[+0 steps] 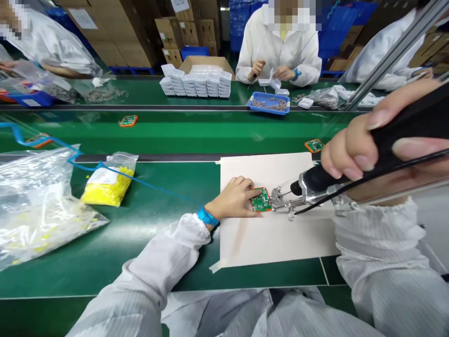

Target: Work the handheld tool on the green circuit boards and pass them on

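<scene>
Seen from above the wearer's own arms, in white sleeves, over a green worktop. Landmark: a pale paper sheet taped flat on the worktop. On the sheet's left part, a small green circuit board with an orange rim, lying flat. Left hand resting on the sheet's left edge, fingers spread and pressed down on the board's left side, pinning it rather than gripping; blue wrist strap just behind. Right hand above the sheet's right edge, fingers wrapped tight around a black powered screwdriver, its metal tip touching the board's right edge. Left of the sheet, well apart: a bag of yellow parts and a larger clear plastic bag. Beyond the sheet, a green conveyor belt carrying more orange-rimmed boards. Past the belt, a co-worker in white, seated, near a blue tray and stacked white boxes
</scene>
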### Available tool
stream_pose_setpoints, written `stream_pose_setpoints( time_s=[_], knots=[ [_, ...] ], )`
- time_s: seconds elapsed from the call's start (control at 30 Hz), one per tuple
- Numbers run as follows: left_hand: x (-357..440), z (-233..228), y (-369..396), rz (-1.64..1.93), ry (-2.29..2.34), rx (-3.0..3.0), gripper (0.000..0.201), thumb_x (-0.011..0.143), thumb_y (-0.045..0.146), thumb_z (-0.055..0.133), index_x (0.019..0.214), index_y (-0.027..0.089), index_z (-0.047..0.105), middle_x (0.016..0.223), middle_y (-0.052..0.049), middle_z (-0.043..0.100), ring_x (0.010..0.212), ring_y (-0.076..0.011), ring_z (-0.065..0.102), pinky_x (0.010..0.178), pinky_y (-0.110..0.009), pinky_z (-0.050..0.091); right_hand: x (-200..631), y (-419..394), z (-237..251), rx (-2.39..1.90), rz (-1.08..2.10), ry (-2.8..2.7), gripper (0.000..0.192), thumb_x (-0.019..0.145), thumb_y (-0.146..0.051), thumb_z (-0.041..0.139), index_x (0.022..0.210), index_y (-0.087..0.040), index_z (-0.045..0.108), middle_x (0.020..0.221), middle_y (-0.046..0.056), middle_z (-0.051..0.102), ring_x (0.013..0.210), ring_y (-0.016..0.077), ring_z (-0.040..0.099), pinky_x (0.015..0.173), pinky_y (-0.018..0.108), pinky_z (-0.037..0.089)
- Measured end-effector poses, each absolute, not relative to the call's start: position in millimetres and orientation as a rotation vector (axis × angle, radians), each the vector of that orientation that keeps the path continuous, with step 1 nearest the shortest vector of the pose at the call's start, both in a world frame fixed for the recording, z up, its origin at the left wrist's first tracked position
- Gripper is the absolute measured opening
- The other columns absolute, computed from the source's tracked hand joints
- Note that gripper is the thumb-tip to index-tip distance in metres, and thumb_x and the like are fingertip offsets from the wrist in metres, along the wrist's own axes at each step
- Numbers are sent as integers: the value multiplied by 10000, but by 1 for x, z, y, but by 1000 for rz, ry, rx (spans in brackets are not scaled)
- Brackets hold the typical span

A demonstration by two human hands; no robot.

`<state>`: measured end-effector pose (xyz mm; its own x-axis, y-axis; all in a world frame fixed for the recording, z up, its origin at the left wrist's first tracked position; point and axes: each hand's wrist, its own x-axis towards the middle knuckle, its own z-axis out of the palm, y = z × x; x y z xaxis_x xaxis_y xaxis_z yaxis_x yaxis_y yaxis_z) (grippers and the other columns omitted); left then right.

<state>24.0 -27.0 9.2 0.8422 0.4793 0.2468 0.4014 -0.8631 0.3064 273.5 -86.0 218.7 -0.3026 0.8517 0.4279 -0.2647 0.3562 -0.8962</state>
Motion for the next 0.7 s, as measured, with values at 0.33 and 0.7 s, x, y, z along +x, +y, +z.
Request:
stream_pose_setpoints(
  time_s=[0.33, 0.7],
  knots=[
    [28, 13, -27, 464, 663, 2741, 876, 770, 846, 686, 1424, 264, 659, 1153, -115, 607, 1044, -291, 527, 954, -442, 408, 238, -76, 191, -652, 1451, -1374, 480, 820, -655, 715, 916, -209, 566, 684, 22, 523, 664, 187, 610, 610, 365, 556],
    [29, 14, -27, 459, 667, 2732, 857, 783, 831, 691, 1411, 249, 666, 1138, -115, 607, 1045, -295, 527, 940, -446, 410, 245, -63, 195, -261, 1344, -1725, 122, 886, -297, 676, 928, -210, 601, 552, -37, 467, 447, 118, 497, 458, 265, 476]
  ],
)
